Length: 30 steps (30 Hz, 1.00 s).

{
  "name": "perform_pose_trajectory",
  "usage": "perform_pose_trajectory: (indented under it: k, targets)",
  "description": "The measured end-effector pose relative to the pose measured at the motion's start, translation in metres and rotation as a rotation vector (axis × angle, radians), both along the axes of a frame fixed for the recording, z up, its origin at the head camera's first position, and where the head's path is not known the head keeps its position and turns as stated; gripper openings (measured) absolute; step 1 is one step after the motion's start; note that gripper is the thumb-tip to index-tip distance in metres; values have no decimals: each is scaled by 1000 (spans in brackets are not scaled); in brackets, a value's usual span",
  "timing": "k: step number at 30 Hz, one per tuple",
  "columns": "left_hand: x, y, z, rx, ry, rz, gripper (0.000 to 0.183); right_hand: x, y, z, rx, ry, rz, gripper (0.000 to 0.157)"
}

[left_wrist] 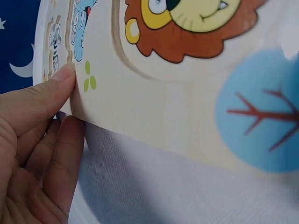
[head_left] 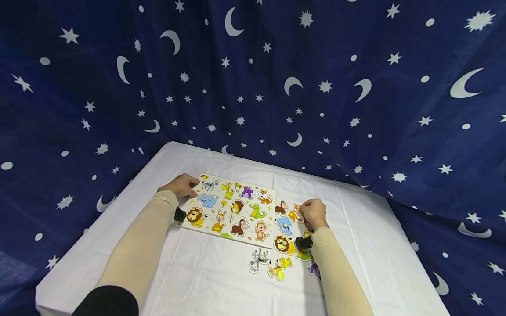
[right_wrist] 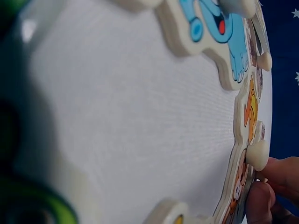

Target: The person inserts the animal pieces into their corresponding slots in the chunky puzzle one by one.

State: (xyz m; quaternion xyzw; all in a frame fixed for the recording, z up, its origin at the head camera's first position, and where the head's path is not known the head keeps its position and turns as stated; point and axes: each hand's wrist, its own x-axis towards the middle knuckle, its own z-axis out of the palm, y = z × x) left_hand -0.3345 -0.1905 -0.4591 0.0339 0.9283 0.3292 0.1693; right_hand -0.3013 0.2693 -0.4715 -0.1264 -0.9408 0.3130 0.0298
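Left hand (head_left: 183, 185): pinching left edge of animal puzzle board (head_left: 229, 217), on bench (head_left: 205, 272) | Right hand (head_left: 314, 213): fingertips at knobbed piece (right_wrist: 239, 175), grip cannot be told | elephant piece (head_left: 283, 226), lion piece (head_left: 281, 246) right of board; zebra piece (head_left: 257, 260) off near edge.

A dark blue curtain (head_left: 272, 70) patterned with white moons (head_left: 458, 90), stars (head_left: 69, 36) and dots (head_left: 430, 22) hangs behind and along both sides of a creased white tablecloth (head_left: 205, 276).
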Motion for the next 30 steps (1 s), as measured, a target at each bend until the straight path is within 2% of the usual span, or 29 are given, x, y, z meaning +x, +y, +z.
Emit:
perform_pose_trajectory:
  k: [5, 15, 24, 30]
  targets:
    - [1, 3, 1, 17, -16, 25, 68, 1, 1, -1, -5, -1, 0, 18]
    - [1, 2, 1, -11, -25, 28, 70, 0, 3, -3, 1, 36, 43, 16]
    - [1, 2, 1, -44, -7, 21, 70, 3, -1, 1, -43, 32, 58, 15]
    - [3, 3, 3, -27, -14, 26, 70, 5, -3, 1, -48, 35, 83, 16]
